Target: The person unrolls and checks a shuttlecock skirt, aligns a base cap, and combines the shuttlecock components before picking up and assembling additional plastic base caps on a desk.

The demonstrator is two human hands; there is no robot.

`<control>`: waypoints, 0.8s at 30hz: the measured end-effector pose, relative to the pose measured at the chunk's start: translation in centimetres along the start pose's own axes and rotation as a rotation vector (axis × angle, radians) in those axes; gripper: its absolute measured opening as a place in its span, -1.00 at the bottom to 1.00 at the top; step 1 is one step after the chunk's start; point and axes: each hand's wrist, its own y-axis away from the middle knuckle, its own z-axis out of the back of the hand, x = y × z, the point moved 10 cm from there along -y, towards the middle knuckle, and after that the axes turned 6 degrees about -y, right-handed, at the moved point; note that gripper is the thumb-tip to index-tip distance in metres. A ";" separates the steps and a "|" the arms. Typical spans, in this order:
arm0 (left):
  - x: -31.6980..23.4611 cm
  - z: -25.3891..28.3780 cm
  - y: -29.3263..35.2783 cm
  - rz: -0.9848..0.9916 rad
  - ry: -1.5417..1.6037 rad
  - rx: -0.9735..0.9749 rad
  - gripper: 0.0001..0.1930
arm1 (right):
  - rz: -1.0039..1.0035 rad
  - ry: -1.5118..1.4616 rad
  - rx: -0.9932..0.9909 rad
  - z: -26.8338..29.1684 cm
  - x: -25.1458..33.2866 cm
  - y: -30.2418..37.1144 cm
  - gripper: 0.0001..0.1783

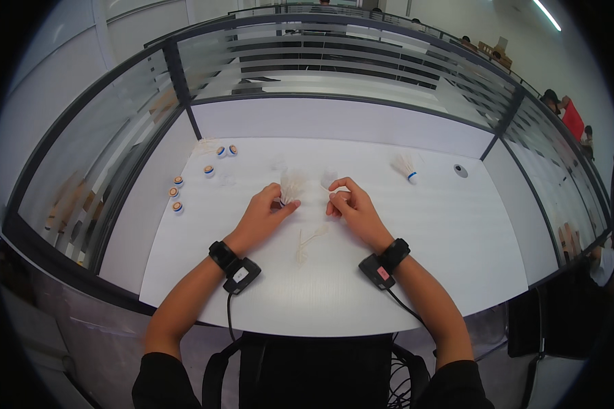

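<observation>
My left hand (262, 215) is closed round the base of a feather shuttlecock (293, 184), whose pale feathers fan up and away from me. To its right, my right hand (351, 210) has its fingers curled in a pinch; whatever may be between the fingertips is too small to make out. Some loose pale feathers (302, 253) lie on the white table in front of my hands. Farther right, another shuttlecock (407, 169) with a blue band rests on its side, feathers pointing to the far left.
Several shuttlecock heads (177, 208) with blue bands stand along the table's left side. Thin feather pieces (208, 145) lie in the far left corner. A round cable hole (460, 170) sits at the far right. Low partitions (334, 116) with glass tops enclose the white table (443, 252).
</observation>
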 end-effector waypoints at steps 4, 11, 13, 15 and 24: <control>1.8 1.3 -0.1 -0.001 0.147 -0.009 -0.64 | 0.034 -0.037 0.001 -0.4 0.2 0.2 -0.85; 2.8 0.5 -0.3 0.098 0.302 -0.001 -0.66 | 0.031 -0.082 0.053 0.1 -0.3 0.8 -0.78; 2.5 0.8 -0.1 0.102 0.335 -0.043 -0.66 | 0.035 -0.078 0.047 -0.1 -0.2 1.0 -0.77; 2.2 0.9 -0.3 0.111 0.371 -0.072 -0.67 | 0.026 -0.078 0.058 -0.1 -0.1 1.1 -0.76; 0.4 -0.1 -0.7 0.101 0.126 0.014 -0.66 | 0.059 0.070 0.149 -1.5 0.6 1.8 -0.78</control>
